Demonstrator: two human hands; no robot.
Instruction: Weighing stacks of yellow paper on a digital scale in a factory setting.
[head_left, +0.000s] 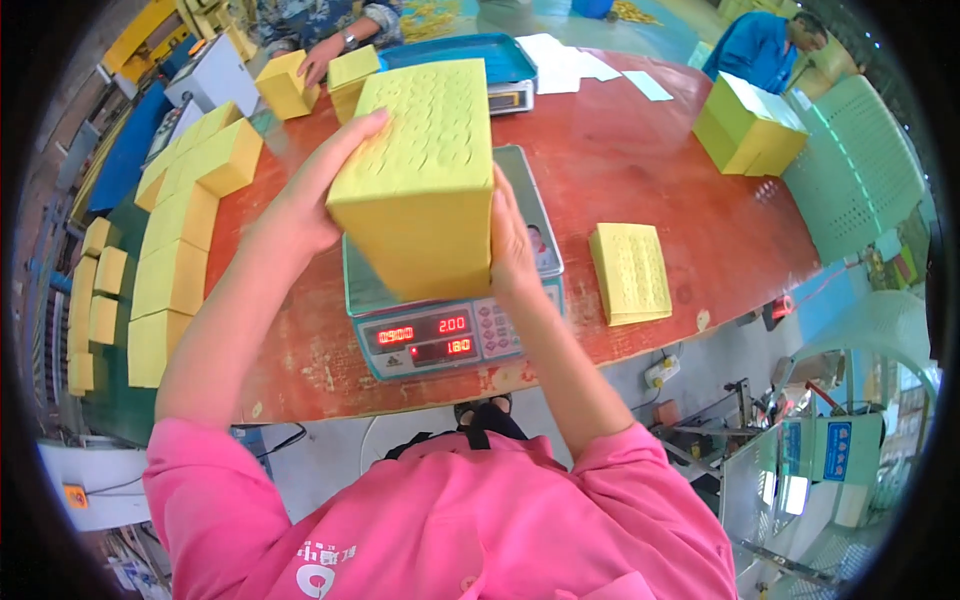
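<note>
Between my two hands is a tall stack of yellow paper [420, 230], its top sheet covered in rows of curved punched marks. My left hand [325, 185] grips its left side, thumb on the top edge. The right hand [512, 245] presses flat against the opposite side, its fingertips partly hidden. The stack is over a digital scale [450, 368] with a lit red display and covers much of the metal pan; I cannot tell whether it touches the pan. A thinner stack of the same yellow paper [632, 275] lies on the table to the right.
Yellow paper blocks [175, 255] line the left of the red table [715, 235]. Across it, a person's hand [322, 58] touches another block near a second scale with a blue tray [470, 55]. At the far right, a person in blue [755, 50] is behind a large yellow stack [745, 130].
</note>
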